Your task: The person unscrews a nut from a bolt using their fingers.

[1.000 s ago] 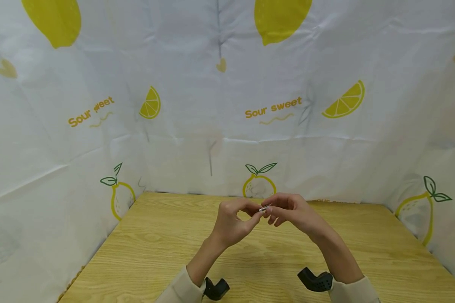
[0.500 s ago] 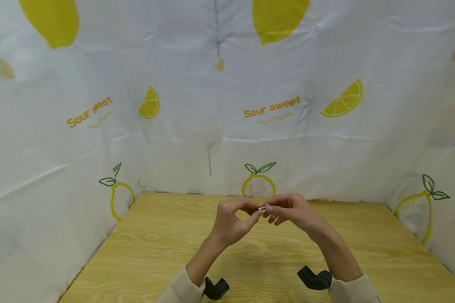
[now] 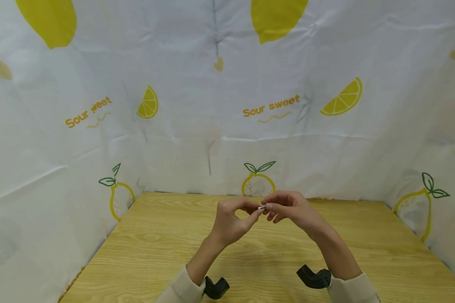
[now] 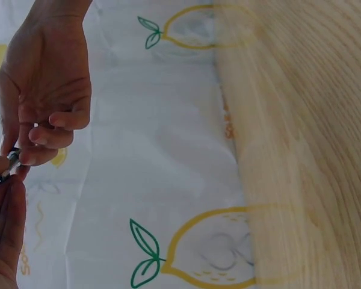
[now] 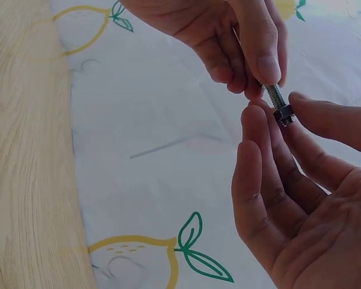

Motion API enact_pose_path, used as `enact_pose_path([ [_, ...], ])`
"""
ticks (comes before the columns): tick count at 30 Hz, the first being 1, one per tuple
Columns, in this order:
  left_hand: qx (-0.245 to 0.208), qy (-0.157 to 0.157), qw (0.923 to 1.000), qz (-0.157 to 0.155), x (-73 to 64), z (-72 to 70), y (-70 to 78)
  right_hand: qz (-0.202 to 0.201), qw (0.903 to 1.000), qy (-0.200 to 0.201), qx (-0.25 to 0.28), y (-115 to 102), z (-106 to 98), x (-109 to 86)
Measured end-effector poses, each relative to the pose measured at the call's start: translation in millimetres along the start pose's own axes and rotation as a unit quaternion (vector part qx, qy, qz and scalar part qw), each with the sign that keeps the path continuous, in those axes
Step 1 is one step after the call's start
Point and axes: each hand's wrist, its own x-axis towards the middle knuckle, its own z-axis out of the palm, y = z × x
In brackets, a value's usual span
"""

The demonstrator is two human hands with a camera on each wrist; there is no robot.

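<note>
A small metal bolt (image 5: 275, 94) with a threaded shank is held up between both hands over the table. My left hand (image 3: 230, 223) pinches one end of it between thumb and fingers, hiding that end. Near the bolt's other end sits a dark hex nut (image 5: 283, 115), its outline clear in the right wrist view. My right hand (image 3: 293, 212) pinches this nut with thumb and index finger, the other fingers bent loosely below. From the left wrist view, only part of the bolt shows between the fingertips.
Below the hands lies a wood-grain table (image 3: 155, 252). A white sheet (image 3: 182, 160) printed with lemons hangs behind it and along both sides. Black curved camera mounts (image 3: 315, 277) stick out from the cuffs of both light sleeves.
The right hand's fingers have shifted slightly upward at the nut, and the bolt shows at a slightly different angle. My left hand keeps its place; the head view has drifted a little.
</note>
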Motion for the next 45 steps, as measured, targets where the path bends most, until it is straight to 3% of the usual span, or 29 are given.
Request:
enact_pose_path([
  [10,-0.015,-0.005,0.9996,-0.025,-0.4,-0.2,1.5,0.029,0.9994,-0.015,-0.015,1.7,-0.8,0.4],
  [24,-0.004,0.003,1.0000,-0.005,-0.2,1.0,1.4,0.001,1.0000,-0.003,-0.004,1.8,0.6,-0.1],
  [45,-0.005,-0.002,0.9999,-0.011,-0.2,0.7,2.6,-0.011,0.9999,-0.010,-0.001,2.4,-0.4,0.0],
])
